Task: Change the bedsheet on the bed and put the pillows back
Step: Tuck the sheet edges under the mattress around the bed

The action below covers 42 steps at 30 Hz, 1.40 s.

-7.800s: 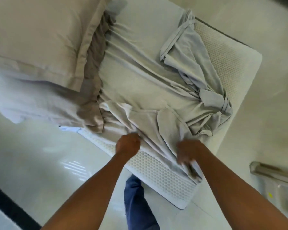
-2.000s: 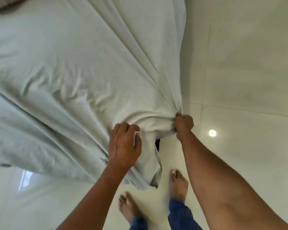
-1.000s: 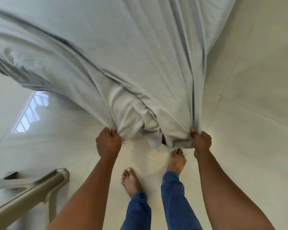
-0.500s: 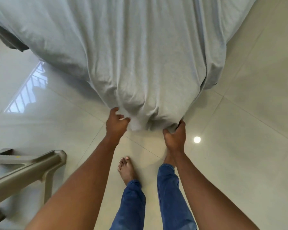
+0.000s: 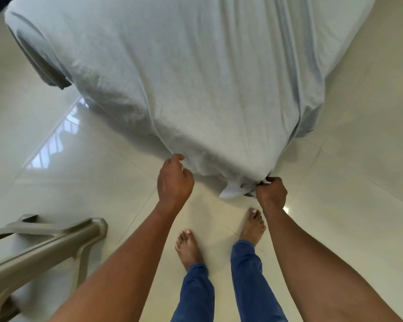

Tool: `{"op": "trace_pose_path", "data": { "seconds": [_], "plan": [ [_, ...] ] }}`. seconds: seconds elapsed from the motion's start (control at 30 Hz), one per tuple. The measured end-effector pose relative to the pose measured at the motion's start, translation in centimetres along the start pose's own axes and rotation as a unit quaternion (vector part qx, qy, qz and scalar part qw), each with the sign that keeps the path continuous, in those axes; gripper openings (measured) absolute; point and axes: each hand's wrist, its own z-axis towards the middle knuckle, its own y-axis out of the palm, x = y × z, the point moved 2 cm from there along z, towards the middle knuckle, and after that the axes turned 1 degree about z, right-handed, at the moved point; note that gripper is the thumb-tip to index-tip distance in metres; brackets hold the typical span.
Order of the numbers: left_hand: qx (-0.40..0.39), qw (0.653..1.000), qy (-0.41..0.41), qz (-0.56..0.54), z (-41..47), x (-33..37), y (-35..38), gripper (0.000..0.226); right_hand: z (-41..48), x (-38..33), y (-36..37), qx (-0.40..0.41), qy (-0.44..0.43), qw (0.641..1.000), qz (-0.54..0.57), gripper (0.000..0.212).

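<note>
Bedsheet (image 5: pixel 196 77), pale grey, drapes over the near corner of the bed, hem hanging toward the floor; soft, light, limp, likely to slide back unless tucked; best taken at the bunched corner hem; right hand (image 5: pixel 271 192) pinches that bunch; left hand (image 5: pixel 175 180) curls against the hem, grip unclear.

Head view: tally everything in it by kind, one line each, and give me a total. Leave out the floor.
Sheets: 1, the bedsheet
Hands: 2, the left hand and the right hand
Bare feet: 2, the left foot and the right foot
Chairs: 1, the chair
Total: 6
</note>
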Motion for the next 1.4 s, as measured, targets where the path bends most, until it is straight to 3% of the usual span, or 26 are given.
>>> {"op": "trace_pose_path", "data": {
  "seconds": [0.07, 0.13, 0.2, 0.33, 0.53, 0.63, 0.73, 0.83, 0.97, 1.1, 1.17, 1.2, 1.27, 1.33, 1.4],
  "plan": [
    [0.025, 0.997, 0.070, 0.019, 0.3, 2.2, -0.4, 0.036, -0.3, -0.4, -1.4, 0.034, -0.005, 0.997, 0.064, 0.050],
    [0.019, 0.987, 0.154, 0.044, 0.6, 5.3, -0.2, 0.037, -0.4, -1.5, -2.6, 0.081, -0.048, 0.985, 0.144, 0.042],
    [-0.026, 0.969, 0.236, 0.074, 1.1, 9.0, 1.0, 0.038, -0.3, -2.9, -3.4, 0.083, -0.092, 0.972, 0.200, 0.027],
    [-0.108, 0.931, 0.323, 0.130, 2.5, 15.6, 4.8, 0.041, 0.6, -3.9, -3.4, 0.081, -0.115, 0.972, 0.190, 0.022],
    [-0.175, 0.902, 0.324, 0.223, 3.7, 20.1, 8.2, 0.048, 2.3, -0.3, -3.5, 0.044, -0.174, 0.968, 0.177, 0.015],
    [-0.231, 0.842, 0.340, 0.349, 3.3, 20.0, 8.7, 0.059, 1.3, 1.4, -2.4, 0.045, -0.136, 0.973, 0.182, 0.019],
    [-0.281, 0.787, 0.323, 0.445, 2.9, 20.0, 9.0, 0.070, 1.7, 0.6, -2.1, -0.015, -0.066, 0.987, 0.144, 0.017],
    [-0.314, 0.755, 0.319, 0.479, 3.6, 21.6, 9.0, 0.068, 2.9, 0.0, -3.1, -0.105, -0.032, 0.985, 0.129, 0.018],
    [-0.355, 0.729, 0.296, 0.504, 5.1, 24.5, 9.1, 0.058, 5.0, -0.3, -6.1, -0.164, -0.058, 0.982, 0.079, 0.028],
    [-0.404, 0.686, 0.243, 0.554, 5.7, 27.0, 10.0, 0.056, 7.9, -0.1, -9.2, -0.200, -0.055, 0.978, -0.011, 0.010],
    [-0.403, 0.691, 0.218, 0.559, 6.5, 28.6, 10.4, 0.054, 9.9, -0.5, -11.1, -0.198, -0.059, 0.978, -0.030, 0.014],
    [-0.379, 0.713, 0.218, 0.549, 7.1, 29.7, 10.7, 0.054, 10.9, -0.9, -12.1, -0.191, -0.065, 0.979, -0.034, 0.017],
    [-0.281, 0.780, 0.231, 0.510, 8.6, 31.4, 11.1, 0.040, 12.8, -1.9, -14.0, -0.184, -0.075, 0.979, -0.040, 0.016],
    [-0.219, 0.844, 0.235, 0.429, 10.4, 32.0, 11.3, 0.044, 15.1, -3.4, -15.6, -0.184, -0.088, 0.977, -0.059, 0.013],
    [-0.290, 0.824, 0.207, 0.440, 11.5, 32.2, 11.8, 0.067, 17.7, -5.4, -17.0, -0.180, -0.091, 0.978, -0.052, 0.010]
  ]
}}
